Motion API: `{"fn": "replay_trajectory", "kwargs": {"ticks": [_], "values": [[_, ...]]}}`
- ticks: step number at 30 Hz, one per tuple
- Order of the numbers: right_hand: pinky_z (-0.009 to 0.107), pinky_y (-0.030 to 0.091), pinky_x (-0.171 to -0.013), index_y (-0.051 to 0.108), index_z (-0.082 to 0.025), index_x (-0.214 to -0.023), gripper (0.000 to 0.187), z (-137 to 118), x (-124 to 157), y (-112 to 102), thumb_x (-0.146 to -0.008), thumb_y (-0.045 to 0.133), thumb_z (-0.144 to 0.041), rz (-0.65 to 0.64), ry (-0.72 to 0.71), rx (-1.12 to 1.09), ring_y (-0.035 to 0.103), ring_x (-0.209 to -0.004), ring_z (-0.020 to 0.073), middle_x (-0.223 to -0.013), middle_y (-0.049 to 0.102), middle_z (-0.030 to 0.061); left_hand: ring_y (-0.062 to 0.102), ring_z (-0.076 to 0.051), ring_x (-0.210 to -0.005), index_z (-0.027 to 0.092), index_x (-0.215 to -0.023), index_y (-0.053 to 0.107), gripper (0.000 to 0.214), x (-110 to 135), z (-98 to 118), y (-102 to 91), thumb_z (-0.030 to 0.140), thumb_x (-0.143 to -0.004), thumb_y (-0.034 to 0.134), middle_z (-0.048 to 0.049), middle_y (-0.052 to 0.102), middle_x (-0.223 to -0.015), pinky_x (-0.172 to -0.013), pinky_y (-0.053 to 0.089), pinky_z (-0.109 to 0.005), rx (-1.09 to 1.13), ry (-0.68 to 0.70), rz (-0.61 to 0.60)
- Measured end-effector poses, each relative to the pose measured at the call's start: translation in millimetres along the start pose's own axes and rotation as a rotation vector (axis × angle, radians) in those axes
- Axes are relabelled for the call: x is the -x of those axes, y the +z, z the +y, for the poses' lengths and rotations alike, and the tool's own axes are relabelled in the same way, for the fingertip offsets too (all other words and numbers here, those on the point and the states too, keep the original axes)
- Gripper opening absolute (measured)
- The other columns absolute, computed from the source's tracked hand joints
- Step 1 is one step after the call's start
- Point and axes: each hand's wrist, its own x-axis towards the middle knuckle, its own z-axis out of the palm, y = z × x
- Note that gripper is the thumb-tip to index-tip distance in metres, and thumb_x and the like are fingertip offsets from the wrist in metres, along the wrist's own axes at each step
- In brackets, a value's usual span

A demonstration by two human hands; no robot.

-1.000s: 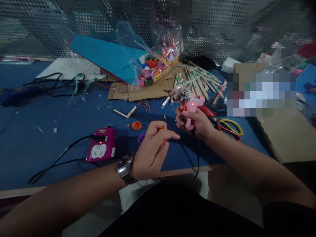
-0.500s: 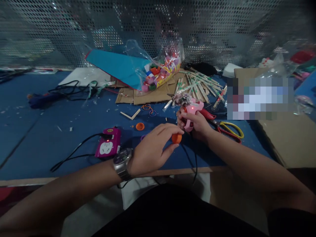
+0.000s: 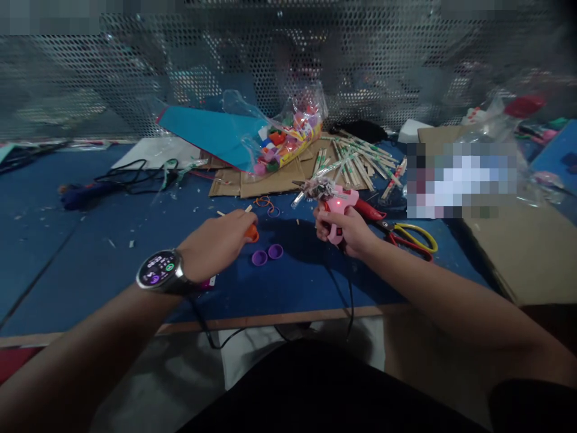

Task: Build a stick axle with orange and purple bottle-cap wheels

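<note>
My left hand (image 3: 219, 243), wearing a smartwatch (image 3: 158, 269), is low over the blue table with its fingers closed at an orange plastic cap (image 3: 253, 233). The hand partly hides that cap, and I cannot make out whether a second one lies beneath. Two purple caps (image 3: 267, 255) lie side by side just right of it. In my right hand (image 3: 349, 227) is a pink hot glue gun (image 3: 339, 204), gripped by the handle. Its red light is on, its nozzle points left, and grey, stringy residue clings near the tip.
Red-and-yellow scissors (image 3: 410, 237) lie by my right wrist. Behind are wooden sticks (image 3: 356, 159), a plastic bag of colourful caps (image 3: 288, 141), cardboard (image 3: 252, 184) and a blue board (image 3: 207, 132). A magenta power adapter (image 3: 208, 282) shows below my left hand; black cables hang over the edge.
My left hand has moved left with the orange cap, to where another orange cap lay. Both purple caps are now uncovered. The glue gun stays in my right hand; the view has shifted slightly.
</note>
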Motion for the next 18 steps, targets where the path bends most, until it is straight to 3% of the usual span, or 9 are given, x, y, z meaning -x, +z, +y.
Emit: {"fn": "replay_trajectory", "kwargs": {"ticks": [6, 13, 18], "values": [[0.03, 0.042, -0.055, 0.056, -0.025, -0.088, 0.045, 1.3, 0.7, -2.0, -0.071, 0.094, -0.041, -0.003, 0.0, -0.004, 0.047, -0.057, 0.0108, -0.069, 0.054, -0.0067, 0.075, -0.032, -0.1, 0.022, -0.121, 0.067, 0.024, -8.4, 8.8, 11.6, 0.023, -0.102, 0.052, -0.0132, 0.078, -0.121, -0.086, 0.056, -0.041, 0.043, 0.01, -0.002], [0.029, 0.041, -0.054, 0.057, -0.024, -0.087, 0.044, 0.0, 2.4, -3.0, -0.072, 0.095, -0.042, -0.002, 0.01, -0.006, 0.048, -0.056, 0.0112, -0.067, 0.053, -0.0061, 0.076, -0.033, -0.118, 0.02, -0.126, 0.069, 0.026, -25.5, 39.1, 14.9, 0.021, -0.1, 0.063, -0.0134, 0.079, -0.128, -0.103, 0.059, -0.046, 0.205, 0.1, 0.035], [0.029, 0.04, -0.054, 0.059, -0.024, -0.086, 0.042, 1.2, 2.8, -5.3, -0.074, 0.095, -0.041, 0.013, 0.022, 0.007, 0.05, -0.057, 0.0116, -0.068, 0.056, -0.0048, 0.079, -0.03, -0.11, 0.022, -0.128, 0.068, 0.027, -27.5, 50.6, 15.4, 0.031, -0.103, 0.072, -0.0088, 0.082, -0.119, -0.099, 0.061, -0.043, 0.39, 0.101, 0.15]]}}
